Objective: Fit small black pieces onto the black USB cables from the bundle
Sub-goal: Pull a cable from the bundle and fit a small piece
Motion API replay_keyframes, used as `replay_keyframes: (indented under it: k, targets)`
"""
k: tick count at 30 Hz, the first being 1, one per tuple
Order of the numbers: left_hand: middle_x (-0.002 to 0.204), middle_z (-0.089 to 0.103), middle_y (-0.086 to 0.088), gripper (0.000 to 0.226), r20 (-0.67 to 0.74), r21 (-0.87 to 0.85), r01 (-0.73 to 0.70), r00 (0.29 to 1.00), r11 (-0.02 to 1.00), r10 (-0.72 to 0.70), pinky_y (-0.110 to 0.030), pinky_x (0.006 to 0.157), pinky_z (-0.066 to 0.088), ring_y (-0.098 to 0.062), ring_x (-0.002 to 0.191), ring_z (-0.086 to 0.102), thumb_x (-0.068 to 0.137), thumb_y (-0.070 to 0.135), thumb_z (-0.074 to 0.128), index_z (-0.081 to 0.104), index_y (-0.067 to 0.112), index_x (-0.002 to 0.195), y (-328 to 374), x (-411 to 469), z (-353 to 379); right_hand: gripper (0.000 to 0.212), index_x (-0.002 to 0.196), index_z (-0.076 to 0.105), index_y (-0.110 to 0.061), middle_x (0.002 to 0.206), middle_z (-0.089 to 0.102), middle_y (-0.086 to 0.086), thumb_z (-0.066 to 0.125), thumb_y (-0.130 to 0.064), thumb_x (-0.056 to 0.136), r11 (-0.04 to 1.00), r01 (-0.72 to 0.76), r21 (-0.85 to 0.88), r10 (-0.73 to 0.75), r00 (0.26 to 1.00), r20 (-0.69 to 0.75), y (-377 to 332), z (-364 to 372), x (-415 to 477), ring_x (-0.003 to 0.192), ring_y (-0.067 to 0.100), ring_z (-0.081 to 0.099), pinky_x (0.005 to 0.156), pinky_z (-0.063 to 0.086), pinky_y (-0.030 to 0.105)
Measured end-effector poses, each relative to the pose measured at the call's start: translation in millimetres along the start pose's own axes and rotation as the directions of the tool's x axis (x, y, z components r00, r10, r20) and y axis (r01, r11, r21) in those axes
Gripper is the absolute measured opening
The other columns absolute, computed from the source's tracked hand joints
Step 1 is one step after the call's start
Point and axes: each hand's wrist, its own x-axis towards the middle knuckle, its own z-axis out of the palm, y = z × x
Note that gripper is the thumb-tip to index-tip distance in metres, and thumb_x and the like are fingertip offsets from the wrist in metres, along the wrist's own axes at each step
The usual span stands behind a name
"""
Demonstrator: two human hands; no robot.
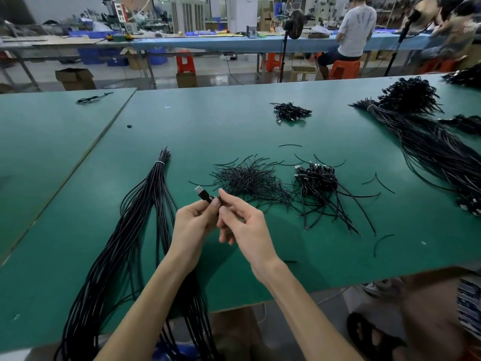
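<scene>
My left hand [194, 225] grips a black USB cable just behind its silver-tipped plug [202, 193], which points up and away. My right hand [240, 225] pinches a small black piece [218, 198] against the cable right beside the left thumb; the piece is mostly hidden by the fingers. The tied bundle of long black cables [145, 204] lies to the left and hangs over the near table edge. A loose heap of thin black pieces [247, 181] sits just beyond my hands.
A pile of short cables with plugs [320, 186] lies to the right of the heap, a smaller pile [291, 112] farther back, and large cable bundles [429, 142] at the far right. The green table [208, 126] has a seam at left. A person sits at a distant bench.
</scene>
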Motion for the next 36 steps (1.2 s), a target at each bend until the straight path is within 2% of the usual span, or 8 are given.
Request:
replay_keyframes:
  k: [4, 8, 11, 14, 19, 23, 30, 36]
  targets:
    - [0.075, 0.068, -0.011, 0.023, 0.039, -0.147, 0.086, 0.996, 0.985, -0.081, -0.029, 0.052, 0.056, -0.02, 0.06, 0.062, 0.099, 0.021, 0.065, 0.075, 0.0, 0.101, -1, 1, -5, 0.053, 0.149, 0.053, -0.035, 0.072, 0.067, 0.0, 0.063, -0.013, 0.102, 0.986, 0.096, -0.134, -0.1, 0.995, -0.023, 3, -1, -2, 0.044, 0.018, 0.053, 0.045, 0.049, 0.024]
    - [0.111, 0.073, -0.021, 0.022, 0.055, -0.263, 0.141, 0.99, 0.955, -0.131, -0.028, 0.07, 0.06, -0.03, 0.103, 0.074, 0.097, 0.017, 0.064, 0.074, 0.001, 0.108, -4, 5, -9, 0.06, 0.149, 0.045, -0.039, 0.073, 0.075, 0.006, 0.071, -0.022, 0.098, 0.994, 0.023, -0.106, -0.031, 0.997, -0.077, 6, -6, -2, 0.041, 0.023, 0.055, 0.043, 0.046, 0.024]
    - [0.098, 0.073, -0.016, 0.02, 0.082, -0.265, 0.155, 0.987, 0.952, -0.138, -0.032, 0.068, 0.06, -0.025, 0.086, 0.073, 0.098, 0.018, 0.061, 0.072, 0.002, 0.104, -5, 6, -10, 0.037, 0.13, 0.064, -0.027, 0.064, 0.07, 0.007, 0.074, -0.032, 0.095, 0.986, -0.015, -0.165, 0.006, 0.998, -0.055, 8, -13, 1, 0.039, 0.021, 0.053, 0.041, 0.042, 0.022]
    - [0.082, 0.066, -0.005, 0.018, 0.09, -0.264, 0.158, 0.986, 0.951, -0.139, -0.035, 0.075, 0.062, -0.021, 0.079, 0.07, 0.098, 0.017, 0.057, 0.068, 0.003, 0.097, -4, 6, -8, 0.041, 0.131, 0.064, -0.028, 0.065, 0.066, 0.002, 0.075, -0.038, 0.094, 0.958, 0.006, -0.287, -0.017, 0.999, -0.036, 14, -15, -1, 0.045, 0.014, 0.054, 0.05, 0.046, 0.022]
    - [0.075, 0.058, -0.004, 0.016, 0.099, -0.243, 0.195, 0.979, 0.95, -0.176, -0.03, 0.069, 0.06, -0.017, 0.071, 0.065, 0.097, 0.017, 0.053, 0.059, 0.003, 0.092, -4, 4, -5, 0.051, 0.141, 0.061, -0.03, 0.115, 0.067, -0.002, 0.076, -0.02, 0.093, 0.949, 0.039, -0.312, -0.059, 0.997, -0.056, 20, -14, -1, 0.077, 0.02, 0.069, 0.06, 0.059, 0.027]
    - [0.074, 0.061, -0.004, 0.017, 0.079, -0.182, 0.161, 0.986, 0.97, -0.149, -0.029, 0.071, 0.059, -0.018, 0.072, 0.067, 0.096, 0.017, 0.054, 0.059, 0.001, 0.093, -8, 4, -3, 0.057, 0.147, 0.056, -0.024, 0.105, 0.066, -0.005, 0.073, -0.011, 0.095, 0.879, 0.147, -0.454, -0.194, 0.979, -0.058, 21, -11, -2, 0.089, 0.004, 0.062, 0.087, 0.054, 0.02]
    - [0.083, 0.072, -0.005, 0.023, 0.004, 0.039, -0.023, 1.0, 0.999, 0.023, -0.029, 0.086, 0.058, -0.022, 0.086, 0.072, 0.097, 0.017, 0.055, 0.064, -0.003, 0.103, -17, 5, -2, 0.054, 0.146, 0.056, -0.015, 0.108, 0.06, -0.001, 0.065, 0.003, 0.096, 0.839, 0.222, -0.497, -0.294, 0.953, -0.071, 17, -12, -4, 0.101, -0.001, 0.059, 0.097, 0.047, 0.011]
    - [0.084, 0.069, 0.005, 0.02, -0.047, 0.272, -0.053, 0.997, 0.961, 0.068, -0.017, 0.071, 0.046, -0.008, 0.074, 0.056, 0.101, 0.02, 0.059, 0.075, 0.023, 0.09, -19, 6, -8, 0.053, 0.153, 0.046, -0.015, 0.103, 0.05, -0.001, 0.06, -0.007, 0.102, 0.747, 0.255, -0.614, -0.341, 0.94, -0.025, 23, -10, -5, 0.093, 0.012, 0.052, 0.09, 0.041, 0.011]
